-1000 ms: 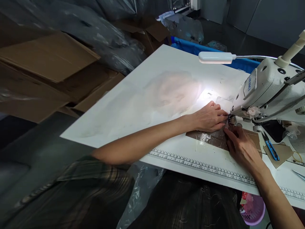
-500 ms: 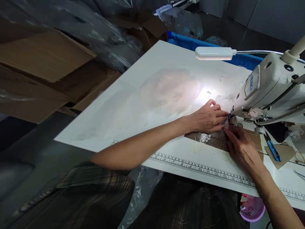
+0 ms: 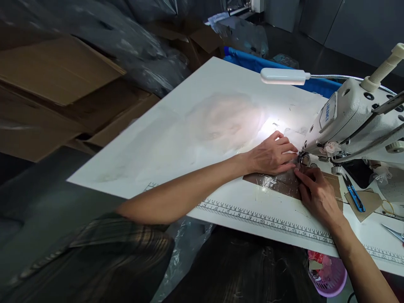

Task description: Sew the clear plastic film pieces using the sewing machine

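Observation:
A piece of sheer white fabric (image 3: 293, 135) lies at the needle area of a white sewing machine (image 3: 350, 113). My left hand (image 3: 274, 155) rests palm down just left of the presser foot, its slightly bent fingers spread over the fabric. Close in front of the foot, my right hand (image 3: 318, 195) has its fingers curled, with the index fingertip at the fabric's edge; the pinched part is mostly hidden. Beneath both hands is a shiny brown taped sheet (image 3: 277, 183) on the white table (image 3: 176, 139).
Blue thread snips (image 3: 355, 193) lie on a cardboard scrap (image 3: 366, 204) at right, beside a dark phone-like object (image 3: 359, 172). A lamp (image 3: 284, 76) hangs over the table. A ruler strip (image 3: 265, 221) runs along the front edge. Cardboard boxes (image 3: 57, 71) stand left; a purple basket (image 3: 334, 282) sits below.
The camera view has shifted slightly, so the machine and tools appear a little further left. Both hands keep nearly the same place beside the presser foot.

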Available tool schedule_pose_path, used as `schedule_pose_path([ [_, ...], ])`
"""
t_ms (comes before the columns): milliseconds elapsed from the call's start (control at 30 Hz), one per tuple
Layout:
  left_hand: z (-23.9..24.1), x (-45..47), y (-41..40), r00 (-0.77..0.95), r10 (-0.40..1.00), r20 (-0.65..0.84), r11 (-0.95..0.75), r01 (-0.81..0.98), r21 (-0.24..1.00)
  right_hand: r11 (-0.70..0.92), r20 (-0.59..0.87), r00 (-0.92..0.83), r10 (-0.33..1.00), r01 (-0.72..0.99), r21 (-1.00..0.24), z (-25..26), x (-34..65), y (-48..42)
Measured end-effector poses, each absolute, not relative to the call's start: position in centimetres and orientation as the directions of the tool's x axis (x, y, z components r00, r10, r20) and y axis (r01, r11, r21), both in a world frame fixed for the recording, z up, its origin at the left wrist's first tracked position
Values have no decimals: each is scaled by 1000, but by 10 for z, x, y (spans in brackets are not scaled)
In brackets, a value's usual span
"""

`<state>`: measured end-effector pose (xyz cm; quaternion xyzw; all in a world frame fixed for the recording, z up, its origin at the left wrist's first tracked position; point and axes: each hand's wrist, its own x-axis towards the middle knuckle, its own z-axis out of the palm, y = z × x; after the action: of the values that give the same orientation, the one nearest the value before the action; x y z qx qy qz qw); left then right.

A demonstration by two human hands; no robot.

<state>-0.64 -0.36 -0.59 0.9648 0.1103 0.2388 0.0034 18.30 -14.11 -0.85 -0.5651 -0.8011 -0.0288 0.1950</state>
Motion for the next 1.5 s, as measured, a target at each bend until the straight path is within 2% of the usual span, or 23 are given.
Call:
schedule_pose_path([
  [167, 0, -10, -11, 915, -11, 404, -997, -43, 70, 325, 322, -241, 915, 915, -239, -10, 185, -140],
  [233, 0, -9, -13, 934, -40, 356, -994, -73, 79, 307, 307, -218, 926, 910, -278, -11, 185, -140],
  [333, 1, -9, -13, 949, -24, 315, -992, -61, 108, 293, 306, -196, 932, 904, -312, -11, 185, -140],
  [667, 4, -12, -13, 949, 27, 314, -978, -40, 205, 279, 288, -188, 939, 906, -319, -12, 186, -139],
  [933, 3, -11, -12, 923, -10, 385, -981, -84, 176, 307, 270, -234, 934, 913, -270, -10, 188, -140],
  [1167, 8, -10, -15, 952, 32, 305, -983, -26, 184, 312, 281, -244, 928, 921, -231, -10, 186, -140],
  [1367, 6, -12, -13, 931, 28, 364, -989, -26, 144, 280, 262, -228, 938, 943, -181, -9, 182, -139],
  [1500, 5, -11, -12, 942, 55, 331, -992, 14, 126, 258, 230, -222, 947, 956, -137, -7, 180, -136],
])
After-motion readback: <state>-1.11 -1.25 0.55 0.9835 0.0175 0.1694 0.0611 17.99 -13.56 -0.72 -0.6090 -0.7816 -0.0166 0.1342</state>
